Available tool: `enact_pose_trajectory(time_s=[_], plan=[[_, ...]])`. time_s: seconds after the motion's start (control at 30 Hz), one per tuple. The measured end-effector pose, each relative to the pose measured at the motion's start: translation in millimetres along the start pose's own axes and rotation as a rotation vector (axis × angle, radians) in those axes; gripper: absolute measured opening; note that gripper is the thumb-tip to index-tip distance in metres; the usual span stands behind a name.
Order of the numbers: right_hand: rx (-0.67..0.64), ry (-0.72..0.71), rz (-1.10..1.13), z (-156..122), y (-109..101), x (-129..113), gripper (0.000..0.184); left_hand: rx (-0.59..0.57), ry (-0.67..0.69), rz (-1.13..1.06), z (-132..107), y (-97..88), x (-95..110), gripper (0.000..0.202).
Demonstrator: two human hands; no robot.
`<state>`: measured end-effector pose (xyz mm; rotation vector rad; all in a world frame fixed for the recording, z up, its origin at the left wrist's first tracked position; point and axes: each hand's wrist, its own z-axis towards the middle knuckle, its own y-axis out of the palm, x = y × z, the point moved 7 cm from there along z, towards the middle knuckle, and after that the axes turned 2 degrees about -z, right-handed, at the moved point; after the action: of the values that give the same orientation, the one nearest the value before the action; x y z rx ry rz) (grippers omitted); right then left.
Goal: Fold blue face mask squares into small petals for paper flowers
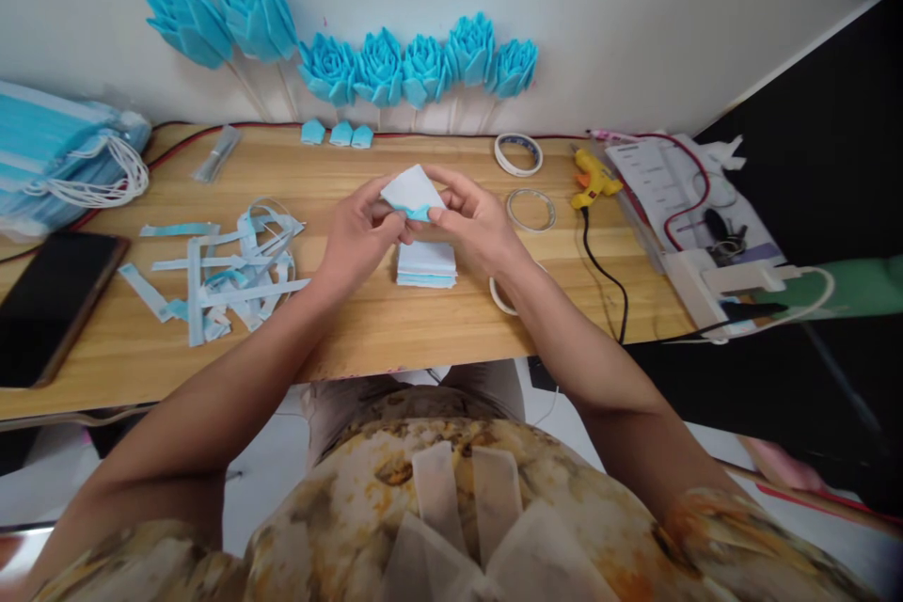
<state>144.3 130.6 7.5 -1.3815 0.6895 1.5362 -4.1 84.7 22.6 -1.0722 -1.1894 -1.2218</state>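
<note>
Between my two hands is a small white and blue piece of mask fabric (413, 191), with a fold of its blue side along the lower edge. My left hand (363, 226) pinches it from the left, thumb at the fold. On the other side, the thumb and fingers of my right hand (472, 216) close on the right corner. Just below them, a stack of cut fabric squares (426, 265) in white and blue lies on the wooden table (353, 339). Three small folded blue pieces (341, 134) sit near the wall.
Blue fabric flowers (381, 66) on sticks lean against the wall. Fabric strips (240, 277) are heaped left, near a phone (53, 301) and face masks (60, 160). Tape rolls (518, 155), a yellow glue gun (593, 179) with its cord, and a power strip (705, 292) are right.
</note>
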Motion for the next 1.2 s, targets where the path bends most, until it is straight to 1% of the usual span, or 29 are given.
enact_pose_trajectory(time_s=[0.07,0.13,0.17,0.23,0.3,0.43,0.6,0.73,0.87,0.97,1.07,1.2], plan=[[-0.045,0.011,0.053,-0.2,3.6,0.9,0.057,0.056,0.028,-0.021,0.3,-4.4,-0.1,0.043],[-0.032,0.005,0.082,-0.6,3.9,0.2,0.056,0.086,0.034,-0.051,0.7,-6.6,-1.8,0.042],[-0.013,0.0,0.086,-0.7,3.2,-0.2,0.056,0.084,0.026,-0.067,0.9,-6.3,-3.2,0.039],[0.021,-0.014,0.089,-1.0,1.7,-1.0,0.055,0.043,-0.008,-0.08,1.2,-2.9,-6.3,0.029],[0.031,-0.025,0.094,-1.4,1.7,-1.7,0.053,0.003,-0.037,-0.061,1.0,0.1,-8.4,0.024],[-0.007,-0.005,0.106,-1.9,5.4,-1.2,0.049,0.01,-0.027,0.014,0.4,-1.7,-6.9,0.027],[0.0,0.029,0.096,-2.1,4.2,0.2,0.047,-0.028,-0.005,0.102,0.9,-0.5,-2.9,0.022],[-0.011,0.027,0.058,-3.1,5.2,1.9,0.041,-0.003,0.0,0.037,1.9,-2.8,-2.4,0.02],[0.008,0.02,0.028,-4.2,5.4,3.7,0.038,-0.018,-0.041,-0.039,2.5,-2.5,-8.6,0.025],[0.009,0.023,0.014,-4.6,5.4,1.8,0.038,-0.018,-0.047,-0.031,2.9,-3.4,-11.2,0.027],[0.009,0.029,0.03,-4.7,3.7,-3.7,0.038,-0.03,-0.042,0.002,3.2,-3.3,-10.6,0.025],[0.062,0.004,0.015,-3.4,-2.8,-8.5,0.041,-0.067,-0.045,0.058,1.8,0.6,-6.7,0.025]])
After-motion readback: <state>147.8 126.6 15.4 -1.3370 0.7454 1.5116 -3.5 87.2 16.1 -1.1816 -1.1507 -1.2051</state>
